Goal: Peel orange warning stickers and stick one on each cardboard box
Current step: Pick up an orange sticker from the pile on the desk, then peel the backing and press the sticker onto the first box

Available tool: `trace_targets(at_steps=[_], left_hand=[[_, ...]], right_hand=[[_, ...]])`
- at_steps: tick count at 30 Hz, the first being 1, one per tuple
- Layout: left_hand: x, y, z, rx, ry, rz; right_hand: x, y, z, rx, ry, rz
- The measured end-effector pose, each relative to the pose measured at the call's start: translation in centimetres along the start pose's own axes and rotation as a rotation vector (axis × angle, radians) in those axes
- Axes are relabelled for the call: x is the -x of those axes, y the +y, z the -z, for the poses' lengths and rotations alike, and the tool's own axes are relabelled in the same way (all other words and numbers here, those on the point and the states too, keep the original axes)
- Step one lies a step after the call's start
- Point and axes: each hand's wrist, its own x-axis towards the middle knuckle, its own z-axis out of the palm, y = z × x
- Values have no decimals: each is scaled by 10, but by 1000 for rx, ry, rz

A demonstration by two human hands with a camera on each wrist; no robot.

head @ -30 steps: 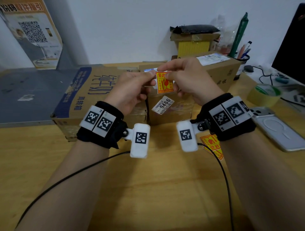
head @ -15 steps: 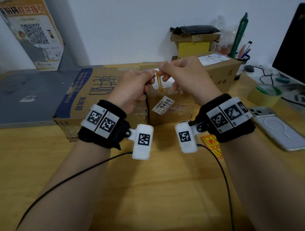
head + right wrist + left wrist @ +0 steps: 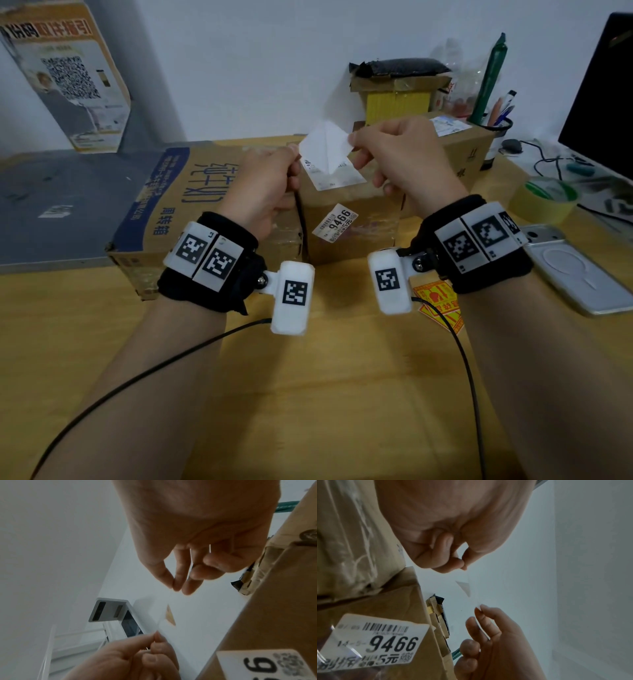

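While both hands are raised over the worktop (image 3: 308, 394), the head view shows the left hand (image 3: 263, 185) and right hand (image 3: 400, 154) each pinching an opposite edge of one sticker (image 3: 325, 145), white side facing the camera, held above the middle box (image 3: 349, 219). Three boxes stand side by side: a large box (image 3: 178, 198) to the left, the middle one, and a third box (image 3: 469, 144) to the right; none shows an orange sticker yet. At least two spare stickers (image 3: 436, 301) lie near the right wrist.

From the left wrist, the left thumb and forefinger are closed on the sheet's edge (image 3: 465, 585), and a corner is lifting.

From the right wrist, the right fingertips (image 3: 178, 586) nip the other edge, and a small orange corner (image 3: 169, 615) shows.

The risk, I judge, is that pulling unevenly could tear the sticker or let its gummed face fold onto itself or cling to a finger.
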Motion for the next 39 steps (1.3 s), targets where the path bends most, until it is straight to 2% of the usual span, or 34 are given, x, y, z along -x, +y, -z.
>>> trace_targets(at_steps=[3, 6, 11, 15, 17, 19, 23, 25, 27, 30, 34, 36, 39], left_hand=[[0, 2, 0, 80, 55, 5], [1, 4, 0, 77, 49, 7], [9, 8, -1, -155, -152, 94], [20, 16, 3, -354, -383, 173], [22, 18, 3, -362, -419, 156], [22, 17, 3, -330, -361, 96], [19, 15, -1, -331, -100, -142], [20, 13, -4, -333, -85, -207], [22, 12, -9, -353, -110, -213], [23, 14, -10, -350, -141, -142], [23, 18, -11, -325, -110, -78], [23, 18, -12, -339, -69, -82], [24, 15, -14, -396, -34, -167]], right_hand=[[-2, -1, 7, -156, 138, -41], [-3, -2, 15, -193, 247, -25], [-3, -5, 15, -117, 237, 35], [-1, -7, 12, -73, 199, 67], [-1, -8, 11, -93, 189, 75], [0, -10, 9, -132, 170, 83], [1, -10, 5, -120, 106, 82], [2, -10, 3, -88, 87, 78], [2, -10, 1, -62, 78, 91], [1, -10, 0, -22, 86, 118], [-1, -8, 2, 52, 89, 139], [-1, -8, 1, 81, 85, 153], [0, -8, -1, 100, 71, 163]])
